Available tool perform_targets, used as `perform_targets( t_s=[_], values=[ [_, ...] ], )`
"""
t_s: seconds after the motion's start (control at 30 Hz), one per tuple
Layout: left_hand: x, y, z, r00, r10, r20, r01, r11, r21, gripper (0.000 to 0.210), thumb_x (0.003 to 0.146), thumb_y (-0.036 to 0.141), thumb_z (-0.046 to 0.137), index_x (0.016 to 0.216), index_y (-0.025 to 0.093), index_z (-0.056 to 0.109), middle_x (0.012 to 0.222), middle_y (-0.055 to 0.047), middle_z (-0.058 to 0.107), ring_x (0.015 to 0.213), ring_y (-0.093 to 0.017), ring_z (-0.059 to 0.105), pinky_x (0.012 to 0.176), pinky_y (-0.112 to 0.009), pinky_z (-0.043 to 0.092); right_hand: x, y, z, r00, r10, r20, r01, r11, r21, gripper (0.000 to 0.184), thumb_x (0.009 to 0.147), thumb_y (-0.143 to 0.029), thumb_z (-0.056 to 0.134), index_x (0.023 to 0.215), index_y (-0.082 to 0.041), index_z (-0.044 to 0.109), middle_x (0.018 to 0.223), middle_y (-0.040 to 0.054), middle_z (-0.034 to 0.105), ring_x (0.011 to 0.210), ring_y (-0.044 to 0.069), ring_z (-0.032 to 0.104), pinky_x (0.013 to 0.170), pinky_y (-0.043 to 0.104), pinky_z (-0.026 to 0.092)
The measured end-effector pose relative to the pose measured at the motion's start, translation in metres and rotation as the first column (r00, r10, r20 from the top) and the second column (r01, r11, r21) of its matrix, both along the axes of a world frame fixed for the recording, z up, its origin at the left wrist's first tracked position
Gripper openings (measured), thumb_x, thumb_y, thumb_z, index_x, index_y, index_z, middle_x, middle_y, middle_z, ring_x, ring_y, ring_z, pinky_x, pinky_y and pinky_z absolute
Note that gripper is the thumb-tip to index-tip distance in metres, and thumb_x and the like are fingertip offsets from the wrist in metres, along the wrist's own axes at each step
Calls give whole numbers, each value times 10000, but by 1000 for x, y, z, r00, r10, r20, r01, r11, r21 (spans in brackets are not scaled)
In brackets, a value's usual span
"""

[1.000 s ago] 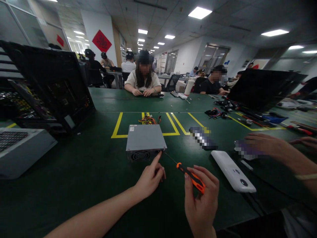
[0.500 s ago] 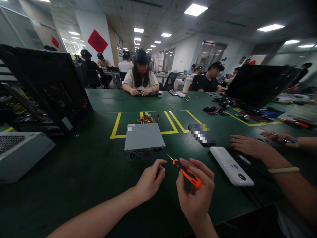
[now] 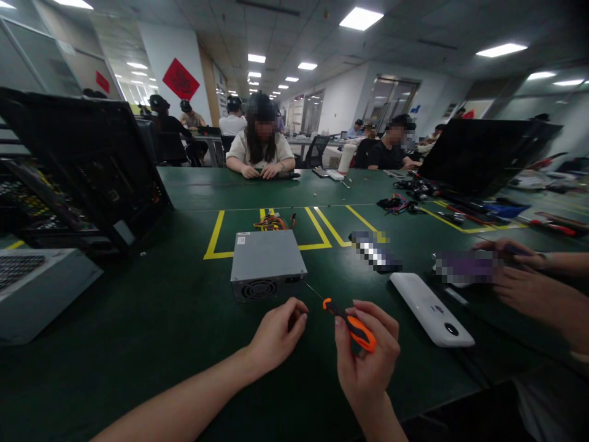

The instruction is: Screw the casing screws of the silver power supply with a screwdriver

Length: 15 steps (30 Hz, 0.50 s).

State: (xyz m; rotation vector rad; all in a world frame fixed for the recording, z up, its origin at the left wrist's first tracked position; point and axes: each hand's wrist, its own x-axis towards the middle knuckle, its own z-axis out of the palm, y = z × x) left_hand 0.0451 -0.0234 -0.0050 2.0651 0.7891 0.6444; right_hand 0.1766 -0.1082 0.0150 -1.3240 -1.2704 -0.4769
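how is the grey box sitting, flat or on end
Flat: the grey box lies broad side up, its fan grille on the near face.

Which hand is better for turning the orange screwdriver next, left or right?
Probably the right hand: it holds the screwdriver, whose shaft points toward the gray box. The left hand, near the box, holds nothing I can see.

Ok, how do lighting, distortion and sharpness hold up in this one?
Head view: the ceiling lights wash out to white while the black case looks murky; head view: wide-angle stretching towards the edges; head view: pixelation masks the purple item, and the screwdriver has a tip too fine to make out.
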Motion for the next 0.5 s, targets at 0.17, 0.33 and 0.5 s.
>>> perform_targets(
  t_s=[0.17,0.33,0.5],
  values=[
    [-6,4,4,985,38,-169,11,959,282,247,887,267,352,1107,208,448,815,-10,606,697,-138,570,615,-256,422,-3,-1,-6,992,102,-77,-97,993,72,408,709,-23,602,1066,-188,493,1022,84,515,903,191,576,664,357,574],
    [-15,18,11,946,102,-309,125,762,635,294,902,236,311,1162,174,434,927,-60,615,778,-166,580,658,-286,440,-6,-3,-5,995,90,35,-91,996,10,392,727,-59,600,1071,-206,485,1043,82,515,955,203,552,712,392,564],
    [-19,25,23,894,241,-378,213,514,831,284,885,179,348,1128,156,493,892,-80,574,808,-198,522,670,-323,403,-6,-2,-4,997,64,33,-65,997,29,369,733,-17,561,1045,-199,484,990,79,542,970,201,530,710,379,551]
  ],
)
